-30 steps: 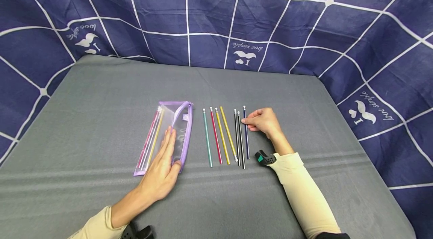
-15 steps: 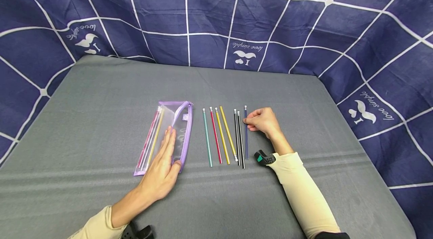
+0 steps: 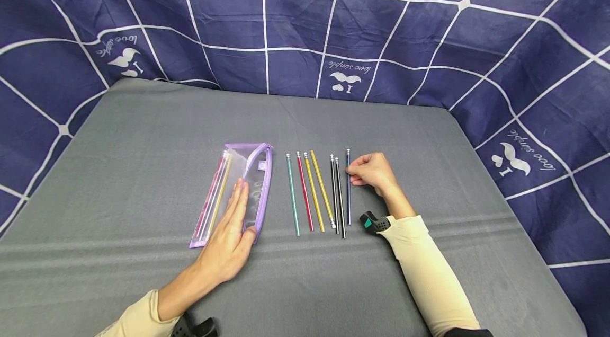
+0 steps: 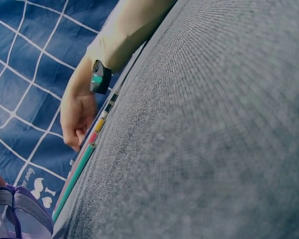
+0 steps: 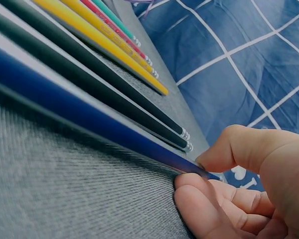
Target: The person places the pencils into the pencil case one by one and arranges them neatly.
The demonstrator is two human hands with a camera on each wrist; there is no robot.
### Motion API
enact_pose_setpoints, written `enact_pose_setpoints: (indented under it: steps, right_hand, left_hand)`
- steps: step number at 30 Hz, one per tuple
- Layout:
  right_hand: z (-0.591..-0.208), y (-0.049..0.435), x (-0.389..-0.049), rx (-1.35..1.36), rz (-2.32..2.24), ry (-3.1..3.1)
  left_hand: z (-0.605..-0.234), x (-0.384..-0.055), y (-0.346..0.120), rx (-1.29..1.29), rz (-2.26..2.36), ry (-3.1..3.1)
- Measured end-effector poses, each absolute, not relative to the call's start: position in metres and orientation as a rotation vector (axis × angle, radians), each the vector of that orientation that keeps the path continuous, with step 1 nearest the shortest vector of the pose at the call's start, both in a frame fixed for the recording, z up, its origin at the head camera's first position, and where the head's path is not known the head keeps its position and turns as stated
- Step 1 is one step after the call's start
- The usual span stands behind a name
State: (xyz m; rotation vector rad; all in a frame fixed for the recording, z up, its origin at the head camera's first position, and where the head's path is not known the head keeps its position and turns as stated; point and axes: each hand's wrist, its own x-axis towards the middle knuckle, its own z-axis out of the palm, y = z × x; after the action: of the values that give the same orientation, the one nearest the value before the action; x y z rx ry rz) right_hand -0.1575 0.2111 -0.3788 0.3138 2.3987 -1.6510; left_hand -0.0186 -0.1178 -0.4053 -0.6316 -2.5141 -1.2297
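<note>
My right hand (image 3: 374, 171) pinches a blue pencil (image 5: 104, 124) between thumb and fingers near its upper end, at the right end of a row of pencils. Two black pencils (image 3: 340, 199) lie just left of it. On the left, my left hand (image 3: 227, 244) rests with straight fingers on a clear pencil pouch (image 3: 257, 194) with purple trim and a zipper. Through the pouch's left side show a few pencils (image 3: 216, 196), pink, white and yellow. The hand covers the pouch's lower middle.
Between the pouch and the black pencils lie a green pencil (image 3: 293, 196), a red pencil (image 3: 304, 194) and two yellow pencils (image 3: 314, 194), one of them slanted and turned end for end. A grey cloth (image 3: 167, 120) covers the table; a blue checked curtain (image 3: 295, 14) hangs behind.
The blue pencil has shifted slightly right, away from the black pencils, in my right hand's pinch. My left hand and the pouch stay where they were.
</note>
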Motion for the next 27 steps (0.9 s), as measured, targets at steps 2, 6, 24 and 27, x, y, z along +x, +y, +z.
enact_pose_setpoints:
  steps: [2, 6, 24, 27]
  right_hand:
    - [-0.379, 0.212, -0.158, 0.313, -1.661, 2.384]
    - [-0.38, 0.213, -0.158, 0.303, -1.678, 2.359]
    - [-0.38, 0.222, -0.161, 0.3, -1.858, 2.136]
    - [-0.379, 0.221, -0.161, 0.298, -1.878, 2.12]
  left_hand:
    - [-0.405, -0.019, -0.118, -0.63, -1.231, -2.515]
    - [-0.406, -0.019, -0.118, -0.626, -1.236, -2.516]
    - [-0.405, -0.019, -0.118, -0.618, -1.235, -2.532]
    - [-0.405, -0.019, -0.117, -0.618, -1.238, -2.534]
